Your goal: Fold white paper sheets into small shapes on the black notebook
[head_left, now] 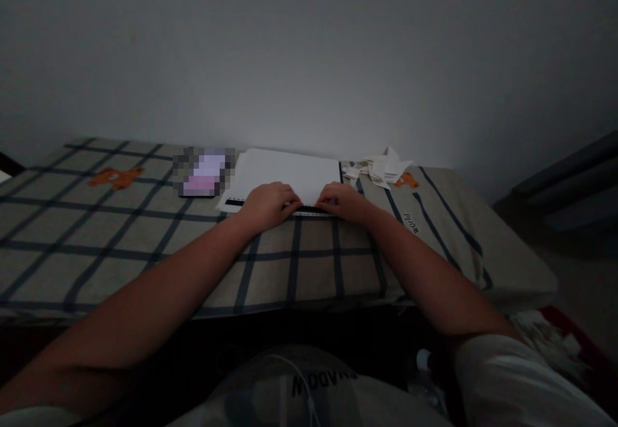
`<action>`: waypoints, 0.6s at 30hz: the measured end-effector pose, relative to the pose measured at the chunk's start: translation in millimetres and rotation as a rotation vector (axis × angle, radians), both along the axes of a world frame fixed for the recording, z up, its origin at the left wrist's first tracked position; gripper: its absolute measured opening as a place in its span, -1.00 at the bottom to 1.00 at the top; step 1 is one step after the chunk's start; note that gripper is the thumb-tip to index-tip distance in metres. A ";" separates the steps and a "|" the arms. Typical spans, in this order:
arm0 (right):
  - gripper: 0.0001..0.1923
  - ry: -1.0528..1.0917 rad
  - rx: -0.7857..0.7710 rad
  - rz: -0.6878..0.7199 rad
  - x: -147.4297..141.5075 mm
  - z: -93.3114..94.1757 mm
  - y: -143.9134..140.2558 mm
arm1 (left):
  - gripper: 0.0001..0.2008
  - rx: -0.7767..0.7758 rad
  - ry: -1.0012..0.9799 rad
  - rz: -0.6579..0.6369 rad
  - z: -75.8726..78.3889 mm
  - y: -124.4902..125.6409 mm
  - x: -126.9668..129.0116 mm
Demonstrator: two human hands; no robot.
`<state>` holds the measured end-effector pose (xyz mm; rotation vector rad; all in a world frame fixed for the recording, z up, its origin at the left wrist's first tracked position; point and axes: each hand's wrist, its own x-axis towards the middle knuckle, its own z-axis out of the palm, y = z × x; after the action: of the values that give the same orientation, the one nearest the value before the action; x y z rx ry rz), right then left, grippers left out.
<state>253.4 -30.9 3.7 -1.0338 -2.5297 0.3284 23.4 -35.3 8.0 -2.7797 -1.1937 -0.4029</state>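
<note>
Your hands meet on the white sheet.
Left hand and right hand — fingers curled — pinch its near edge on the checked bed.

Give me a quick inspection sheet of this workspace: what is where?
Surface: bed with a checked cover, bear prints on it.
Job's things: white paper sheet lying on a dark-edged pad, near edge under both hands.
Clutter: pile of folded paper pieces to the right; blurred phone-like item to the left.
Hands: left hand and right hand pressing the sheet's near edge, fingers curled.
Cables: thin white cord across the person's lap.
Surroundings: plain grey wall; room dim.
</note>
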 end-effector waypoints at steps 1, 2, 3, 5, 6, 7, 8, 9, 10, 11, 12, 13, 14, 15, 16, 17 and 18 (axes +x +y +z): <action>-0.80 0.007 -0.011 -0.005 0.0 -0.4 0.3 | -0.70 -0.006 -0.012 0.000 -0.5 -0.6 1.4; -0.80 0.012 -0.020 -0.010 0.2 -0.8 0.7 | -0.72 -0.007 -0.016 0.000 -1.0 -1.2 2.9; -0.79 0.013 -0.026 -0.017 0.4 -1.1 1.0 | -0.72 -0.005 -0.015 -0.003 -1.7 -1.9 4.4; -0.79 0.013 -0.025 -0.032 1.0 -1.7 1.8 | -0.73 0.009 -0.011 -0.012 -3.1 -2.8 6.8; -0.78 0.011 -0.025 -0.035 1.2 -2.0 2.1 | -0.72 0.015 -0.011 -0.017 -3.8 -2.9 7.8; -0.78 0.007 -0.026 -0.038 1.4 -2.1 2.4 | -0.72 0.018 -0.013 -0.020 -4.6 -2.8 8.5; -0.78 0.004 -0.027 -0.041 1.5 -2.2 2.7 | -0.72 0.020 -0.017 -0.018 -5.3 -2.4 9.0; -0.78 -0.001 -0.031 -0.044 1.5 -2.1 2.8 | -0.72 0.021 -0.017 -0.012 -5.8 -1.9 9.4; -0.78 -0.003 -0.032 -0.048 1.5 -1.8 2.8 | -0.71 0.024 -0.012 -0.006 -6.2 -1.3 9.8; -0.79 -0.003 -0.033 -0.052 1.4 -1.5 2.7 | -0.71 0.030 -0.003 0.002 -6.4 -0.8 10.2; -0.79 -0.002 -0.034 -0.055 1.3 -1.0 2.6 | -0.70 0.040 0.010 0.010 -6.5 -0.5 10.6; -0.80 -0.001 -0.035 -0.056 1.1 -0.5 2.4 | -0.69 0.053 0.026 0.017 -6.4 -0.3 11.0; -0.80 -0.001 -0.036 -0.055 0.9 -0.1 2.3 | -0.68 0.068 0.044 0.024 -6.2 -0.4 11.6; -0.81 0.000 -0.036 -0.054 0.8 0.2 2.2 | -0.68 0.082 0.060 0.032 -6.0 -0.7 12.2; -0.81 0.003 -0.035 -0.055 0.6 0.3 2.3 | -0.67 0.090 0.076 0.041 -5.7 -1.1 12.8; -0.81 0.005 -0.032 -0.054 0.3 0.3 2.5 | -0.67 0.093 0.090 0.049 -5.5 -1.6 13.4; -0.81 0.007 -0.029 -0.055 0.1 0.2 2.6 | -0.67 0.092 0.101 0.058 -5.4 -2.1 13.9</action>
<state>253.5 -28.2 4.0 -1.1087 -2.4923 0.3540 37.3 -37.4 2.6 -2.6467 -1.1978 -0.3006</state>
